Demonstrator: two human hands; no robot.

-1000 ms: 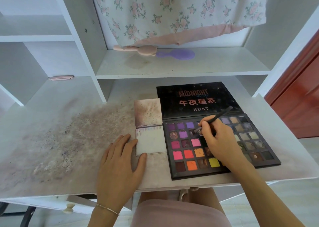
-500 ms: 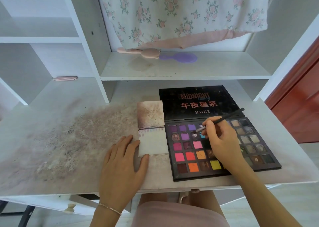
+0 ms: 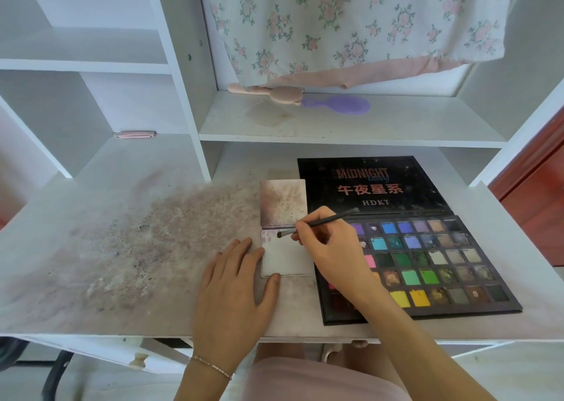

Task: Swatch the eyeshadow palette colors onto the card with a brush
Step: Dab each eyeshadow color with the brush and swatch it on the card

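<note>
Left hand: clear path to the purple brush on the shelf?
Probably yes. The left hand lies flat at the card edge, holding nothing, and the purple brush lies in the open on the shelf; only the hanging cloth is near.

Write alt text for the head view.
The right hand holds a brush with its tip at the card's top edge, while the left hand rests flat beside the card. An open eyeshadow palette lies right.
</note>
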